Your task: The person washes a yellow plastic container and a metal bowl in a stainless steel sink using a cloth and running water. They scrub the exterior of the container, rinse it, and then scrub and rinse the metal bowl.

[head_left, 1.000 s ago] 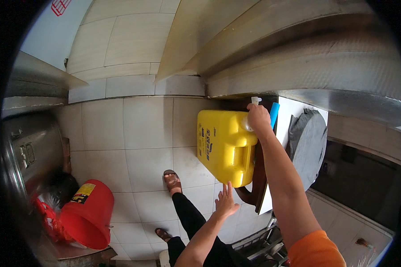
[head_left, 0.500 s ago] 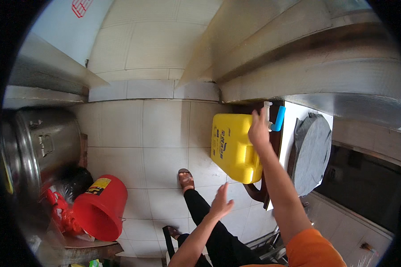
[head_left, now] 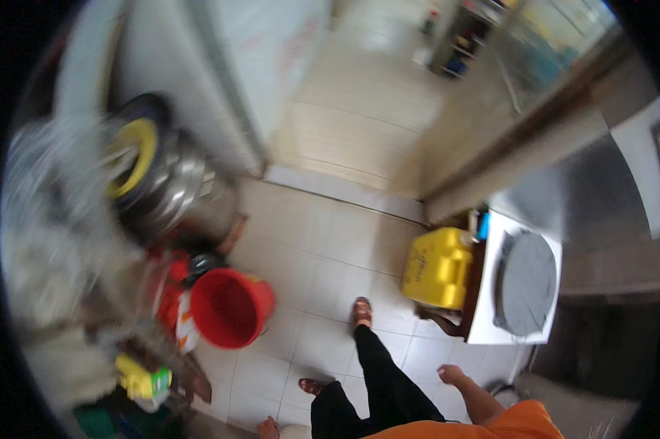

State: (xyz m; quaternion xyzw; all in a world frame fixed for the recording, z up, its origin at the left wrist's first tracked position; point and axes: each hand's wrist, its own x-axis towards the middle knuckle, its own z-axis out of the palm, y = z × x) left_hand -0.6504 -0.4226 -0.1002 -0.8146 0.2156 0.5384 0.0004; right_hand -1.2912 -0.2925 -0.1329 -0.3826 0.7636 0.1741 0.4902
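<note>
**Both hands off the yellow jug, view swinging left**

A pale tiled floor point(head_left: 322, 249) is filling the middle of the view, running toward a brighter room at 12 o'clock. A white cabinet wall point(head_left: 271, 66) is rising at 11 o'clock, and a steel counter point(head_left: 601, 197) is curving along 2 o'clock. A blurred steel pot point(head_left: 165, 186) with a yellow ring is sitting at 9 o'clock, and a red bucket point(head_left: 231, 307) is standing open on the tiles just below it at 8 o'clock.

The yellow jug point(head_left: 436, 267) is resting at 3 o'clock, touching a white table point(head_left: 483, 314) that is carrying a round grey lid point(head_left: 527, 282).

The right hand point(head_left: 453, 374) is hanging at 5 o'clock, empty and loosely open, well apart from the jug. The left hand point(head_left: 267, 426) is showing only at the bottom edge at 6 o'clock; I cannot tell whether its fingers are spread or closed.

A second ago the right hand was gripping the jug's top; it is now lowered and clear of it. The view has turned, bringing the pot and bucket further in.
</note>
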